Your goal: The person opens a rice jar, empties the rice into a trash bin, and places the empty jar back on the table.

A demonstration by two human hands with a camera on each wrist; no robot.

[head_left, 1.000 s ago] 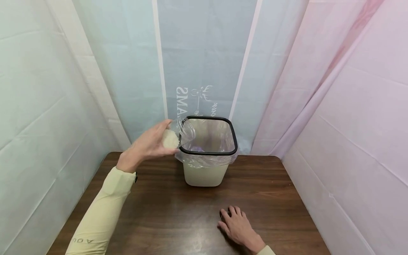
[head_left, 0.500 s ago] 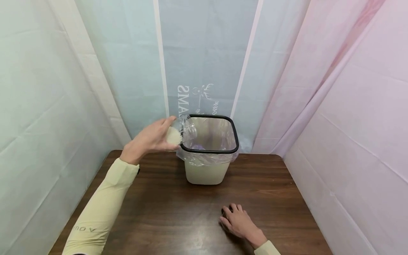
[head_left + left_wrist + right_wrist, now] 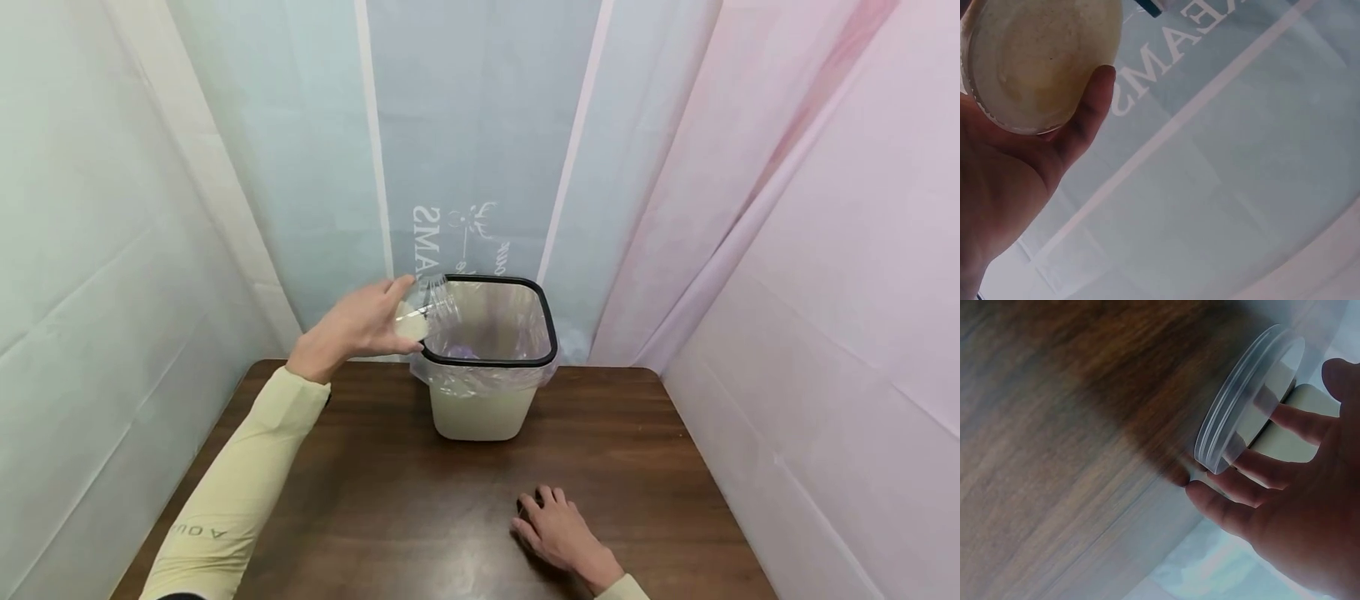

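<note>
The left hand [image 3: 358, 321] clamps its grip round a jar [image 3: 429, 307], long axis nearly sideways, mouth pointing right

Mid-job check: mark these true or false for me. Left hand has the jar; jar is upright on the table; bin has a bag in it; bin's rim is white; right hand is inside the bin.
1. The left hand holds the jar. True.
2. The jar stands upright on the table. False: it is held up, tilted, its mouth toward the bin.
3. The bin has a clear bag in it. True.
4. The bin's rim is white. False: it is black.
5. The right hand is inside the bin. False: it is down at the table, its fingers at a clear lid.
</note>
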